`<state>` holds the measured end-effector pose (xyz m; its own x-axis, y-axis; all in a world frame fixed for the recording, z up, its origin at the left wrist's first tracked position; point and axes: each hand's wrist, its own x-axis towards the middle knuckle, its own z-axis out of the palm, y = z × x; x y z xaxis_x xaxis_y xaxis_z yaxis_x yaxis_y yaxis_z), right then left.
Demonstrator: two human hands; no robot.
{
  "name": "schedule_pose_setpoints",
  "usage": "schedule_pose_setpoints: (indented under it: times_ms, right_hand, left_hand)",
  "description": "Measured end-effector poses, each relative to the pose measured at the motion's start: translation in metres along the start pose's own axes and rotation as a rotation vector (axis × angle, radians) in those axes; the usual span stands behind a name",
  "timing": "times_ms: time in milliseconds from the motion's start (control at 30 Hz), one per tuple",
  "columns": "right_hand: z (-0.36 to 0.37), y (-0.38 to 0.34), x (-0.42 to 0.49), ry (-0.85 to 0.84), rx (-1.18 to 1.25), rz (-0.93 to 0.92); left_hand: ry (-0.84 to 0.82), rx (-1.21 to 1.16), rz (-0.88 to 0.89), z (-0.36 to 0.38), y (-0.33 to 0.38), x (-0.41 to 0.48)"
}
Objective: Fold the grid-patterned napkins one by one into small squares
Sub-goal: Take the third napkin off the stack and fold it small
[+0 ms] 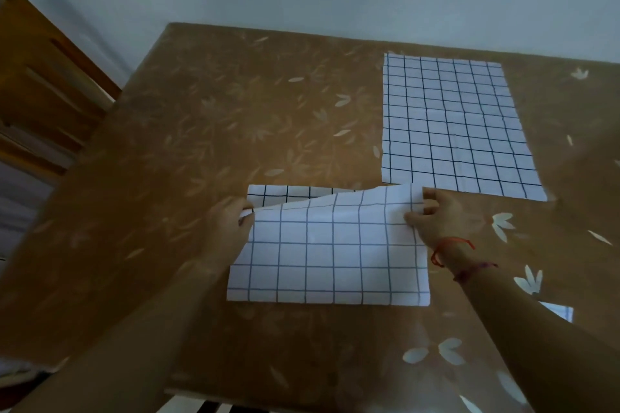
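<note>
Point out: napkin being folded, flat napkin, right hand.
napkin being folded [332, 255], head view, middle of the folded-over top layer.
flat napkin [453, 124], head view, centre of the spread cloth.
right hand [443, 214], head view, back of the hand.

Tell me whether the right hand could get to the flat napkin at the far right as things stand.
Probably yes. The flat napkin lies spread just beyond the right hand, with only bare tablecloth between them. But that hand is pinching a corner of the half-folded napkin, so it would have to let go first.
</note>
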<state>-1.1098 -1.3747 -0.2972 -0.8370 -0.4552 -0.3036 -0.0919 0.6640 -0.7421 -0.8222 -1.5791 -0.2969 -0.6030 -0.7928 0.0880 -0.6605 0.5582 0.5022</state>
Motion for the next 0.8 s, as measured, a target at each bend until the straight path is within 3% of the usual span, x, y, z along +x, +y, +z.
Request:
schedule_pose_setpoints:
  times_ms: [233, 500, 700, 800]
  right_hand:
    - [0.018, 0.007, 0.019, 0.017, -0.100, 0.013]
    - [0.017, 0.006, 0.006, 0.026, -0.222, 0.011]
    - [0.016, -0.004, -0.038, -0.005, -0.524, -0.119]
    - [0.031, -0.001, -0.079, -0.066, -0.505, -0.303]
  left_hand:
    - [-0.003, 0.043, -0.019, 0.013, -0.010, 0.010]
    - [-0.091, 0.131, 0.149, 0.024, -0.004, -0.030]
    - [-0.224, 0.194, 0.303, 0.029, 0.027, -0.086]
    - [-0.256, 0.220, 0.331, 0.033, 0.037, -0.114]
